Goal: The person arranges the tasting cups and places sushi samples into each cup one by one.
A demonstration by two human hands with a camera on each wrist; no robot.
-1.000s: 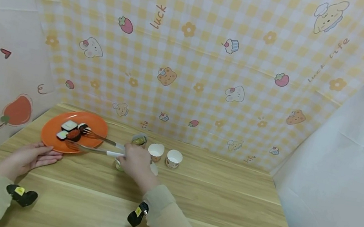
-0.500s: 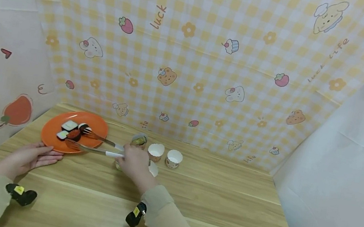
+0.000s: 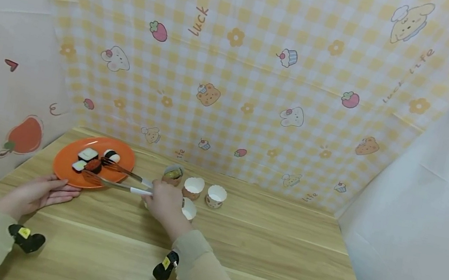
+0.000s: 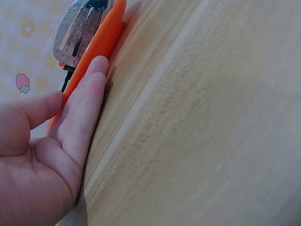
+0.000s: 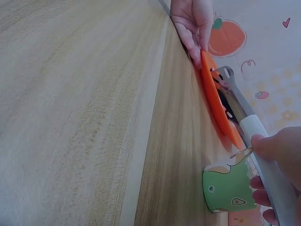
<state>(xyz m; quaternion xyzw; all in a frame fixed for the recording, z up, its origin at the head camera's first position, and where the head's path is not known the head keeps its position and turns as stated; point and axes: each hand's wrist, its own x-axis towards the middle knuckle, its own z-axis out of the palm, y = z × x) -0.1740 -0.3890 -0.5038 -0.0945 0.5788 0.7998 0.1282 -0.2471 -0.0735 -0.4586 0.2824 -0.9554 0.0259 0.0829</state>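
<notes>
My left hand (image 3: 39,198) holds the near-left rim of an orange oval plate (image 3: 67,142), thumb at the rim and fingers underneath. In my right hand (image 3: 168,199) I grip white-handled metal tongs (image 5: 242,101), spread apart over the plate. A red-topped sushi piece (image 3: 93,166) lies between the slotted tong ends. Just beyond the far tong end sits a white sushi piece with a dark band (image 3: 111,156). Two more pieces, a larger white-topped sushi piece (image 3: 88,154) and a smaller pale-topped one (image 3: 79,166), lie to the left.
Paper baking cups stand around my right hand: a cup with a yellow-green filling (image 3: 173,174), white-lined cups (image 3: 193,187) to the right, and a green patterned cup (image 5: 228,186) below the tongs. Patterned cloth (image 3: 236,63) hangs behind the wooden table (image 3: 276,256).
The banded white sushi piece, earlier partly covered by the far tong end, now shows more fully, slightly right and farther back. My left hand stays at the plate. The view has shifted slightly.
</notes>
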